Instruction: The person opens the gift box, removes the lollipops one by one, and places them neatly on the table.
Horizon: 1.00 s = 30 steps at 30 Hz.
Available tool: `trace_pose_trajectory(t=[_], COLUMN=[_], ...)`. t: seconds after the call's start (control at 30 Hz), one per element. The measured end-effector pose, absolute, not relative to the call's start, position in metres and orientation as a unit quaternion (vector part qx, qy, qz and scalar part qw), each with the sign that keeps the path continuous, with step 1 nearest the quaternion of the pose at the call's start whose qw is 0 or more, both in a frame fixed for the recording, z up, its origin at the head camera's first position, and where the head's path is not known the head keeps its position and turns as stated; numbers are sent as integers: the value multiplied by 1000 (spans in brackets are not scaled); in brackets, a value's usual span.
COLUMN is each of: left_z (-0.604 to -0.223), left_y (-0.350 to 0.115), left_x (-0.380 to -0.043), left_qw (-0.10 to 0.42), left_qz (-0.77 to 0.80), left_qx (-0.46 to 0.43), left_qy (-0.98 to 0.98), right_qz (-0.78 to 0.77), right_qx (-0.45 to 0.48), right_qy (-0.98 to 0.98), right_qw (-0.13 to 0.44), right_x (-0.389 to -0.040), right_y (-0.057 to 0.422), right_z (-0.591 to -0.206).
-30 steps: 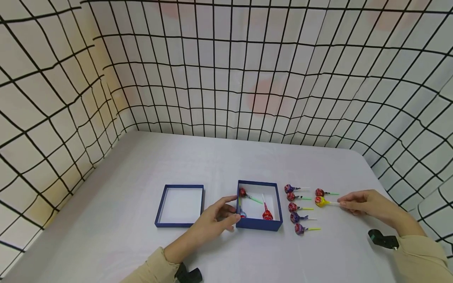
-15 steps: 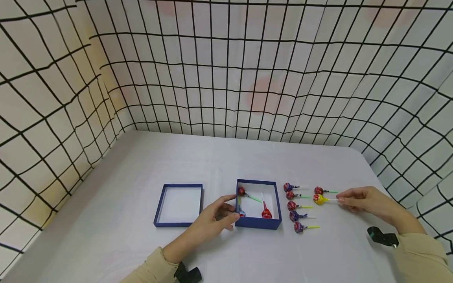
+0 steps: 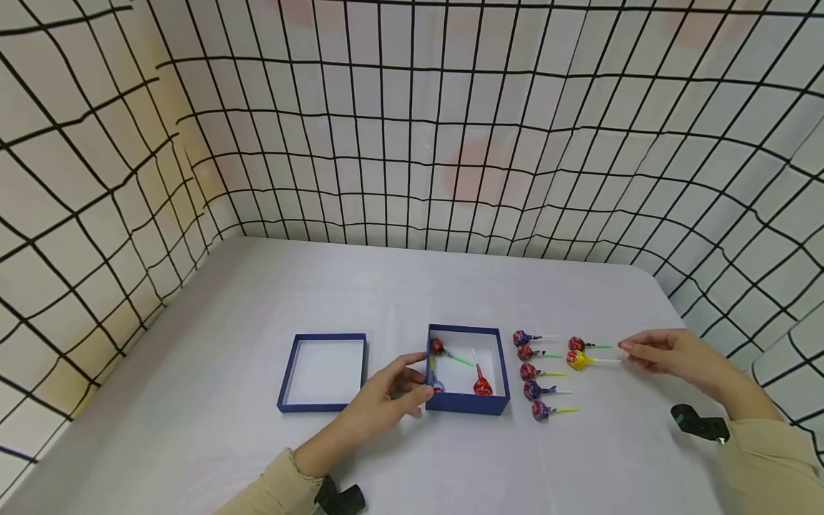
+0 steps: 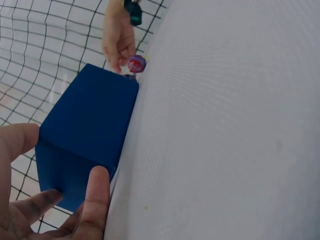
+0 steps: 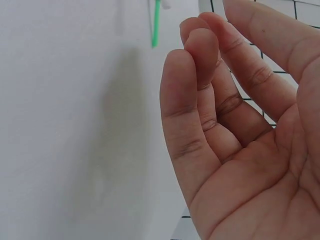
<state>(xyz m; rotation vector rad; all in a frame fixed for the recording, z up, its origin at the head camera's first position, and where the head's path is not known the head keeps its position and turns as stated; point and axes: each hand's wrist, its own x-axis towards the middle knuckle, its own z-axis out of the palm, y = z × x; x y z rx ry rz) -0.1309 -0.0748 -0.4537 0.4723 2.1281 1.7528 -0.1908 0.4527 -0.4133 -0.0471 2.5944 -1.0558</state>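
My left hand [image 3: 386,397] rests its fingertips against the left side of an open blue box [image 3: 467,405], loosely spread. Inside the box lie a dark red lollipop [image 3: 438,347], a bright red lollipop [image 3: 482,385] and a light blue lollipop [image 3: 438,386] by the left wall. My right hand [image 3: 676,354] hovers over the table at the right, fingers loosely bent and holding nothing. Just left of its fingertips lies a yellow lollipop [image 3: 578,360], its white stick pointing at the hand. Behind that one is a red lollipop [image 3: 576,344] with a green stick.
Between box and yellow lollipop runs a column of several lollipops, the nearest a purple lollipop [image 3: 541,410]. A shallow blue-rimmed lid [image 3: 330,368] lies left of the box, white inside up. Black netting [image 3: 412,129] over white sheeting encloses the table's back and sides.
My right hand has let go of the yellow lollipop's stick and drawn slightly away to the right. The lollipop stays lying on the table. My left hand keeps its place at the box.
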Motion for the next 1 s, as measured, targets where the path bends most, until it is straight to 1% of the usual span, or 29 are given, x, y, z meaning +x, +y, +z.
trace_pose_trajectory(t=[0.3, 0.63, 1.0], left_z=[-452, -451, -450], left_y=[-75, -74, -75], left_x=[-130, -129, -128], left_qw=[171, 167, 166], left_qz=[622, 627, 619], left_qx=[166, 166, 160], left_qy=[746, 743, 751], right_qz=[-340, -315, -283], right_qx=[-38, -107, -160], right_qy=[928, 932, 926], right_qw=[150, 144, 190], right_x=[-194, -200, -213], right_y=[427, 376, 308], right_z=[-387, -353, -328])
